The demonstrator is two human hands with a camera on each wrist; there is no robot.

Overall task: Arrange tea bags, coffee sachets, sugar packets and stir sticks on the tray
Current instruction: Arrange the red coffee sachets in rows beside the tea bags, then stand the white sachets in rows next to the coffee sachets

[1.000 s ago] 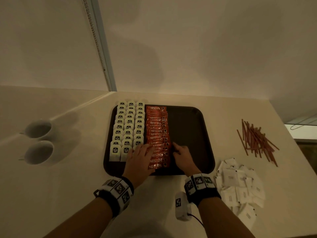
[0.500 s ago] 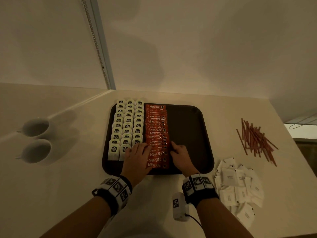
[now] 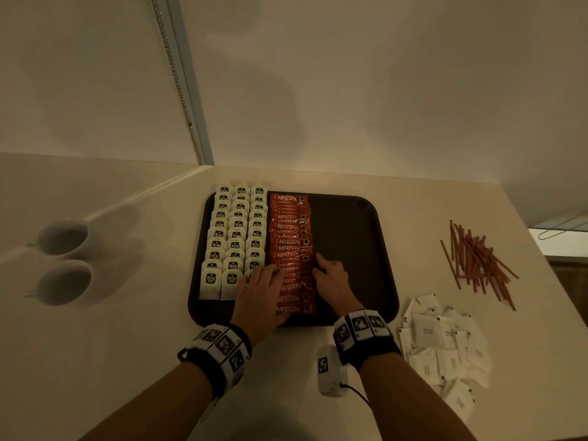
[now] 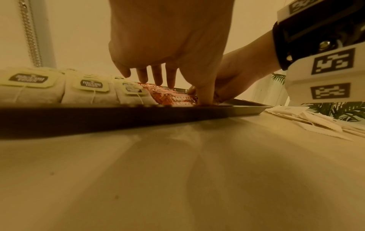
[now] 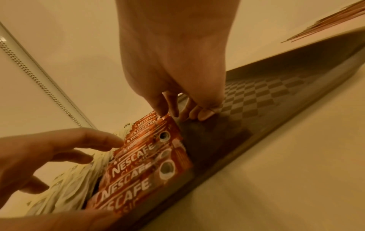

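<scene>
A dark tray (image 3: 350, 224) sits at the centre of the head view on a pale worktop (image 3: 127, 361). Three columns of tea bags (image 3: 235, 237) fill the tray's left part, and just right of them runs one overlapping column of orange coffee sachets (image 3: 291, 249) (the Nescafe lettering is legible). The tray's right half shows bare dark surface.

The left hand (image 3: 264, 294) lies flat at the lower left edge of the sachet column, its fingers extended and spread, tips touching the sachets beside the nearest tea bags. The right hand (image 3: 331, 278) rests on the tray against the column's right edge; the right wrist view shows its fingers (image 5: 205, 112) loosely curled, tips down on the tray surface and against the sachet ends, gripping nothing.

At the lower right of the head view, off the tray, lies a loose heap of white sugar packets (image 3: 442, 342). Above it, toward the right edge, lies a scattered bundle of reddish stir sticks (image 3: 477, 259). Two white cups (image 3: 63, 259) stand at the left of the frame.
</scene>
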